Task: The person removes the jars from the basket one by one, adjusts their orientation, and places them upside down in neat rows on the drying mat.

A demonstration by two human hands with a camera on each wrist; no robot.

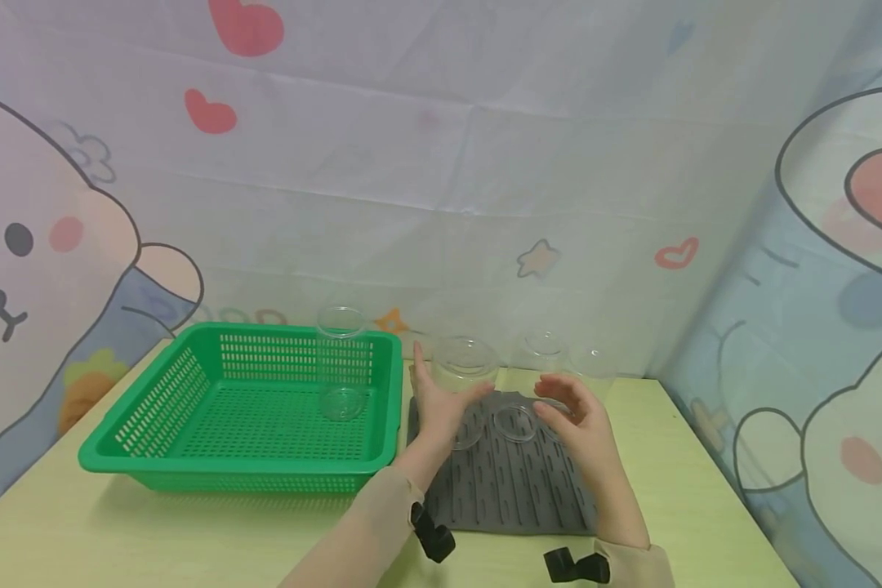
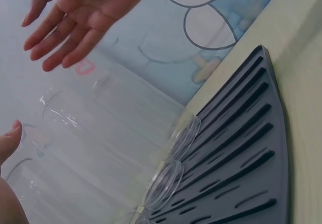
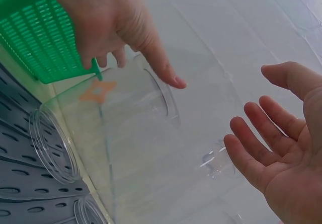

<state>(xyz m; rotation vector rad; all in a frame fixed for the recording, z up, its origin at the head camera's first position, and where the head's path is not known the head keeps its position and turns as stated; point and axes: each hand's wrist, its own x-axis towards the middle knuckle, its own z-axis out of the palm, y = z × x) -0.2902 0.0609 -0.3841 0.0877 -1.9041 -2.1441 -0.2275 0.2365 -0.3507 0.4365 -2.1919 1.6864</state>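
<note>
Tall clear cups stand upright on a grey ridged mat (image 1: 514, 498). My left hand (image 1: 441, 404) is beside the leftmost clear cup (image 1: 466, 359), fingers extended and thumb spread across its near side; whether it touches the cup I cannot tell. In the right wrist view, that hand (image 3: 113, 27) hangs by the cup's upper end. My right hand (image 1: 584, 420) is over the mat's right side, near the other cups (image 1: 544, 343), its fingers loosely bent around nothing. The left wrist view shows its palm (image 2: 95, 7) apart from the cups.
A green plastic basket (image 1: 242, 465) sits to the left of the mat, with another clear cup (image 1: 341, 367) upright inside at its right end. The pale table (image 1: 228, 539) ends at a patterned cloth backdrop (image 1: 382, 204).
</note>
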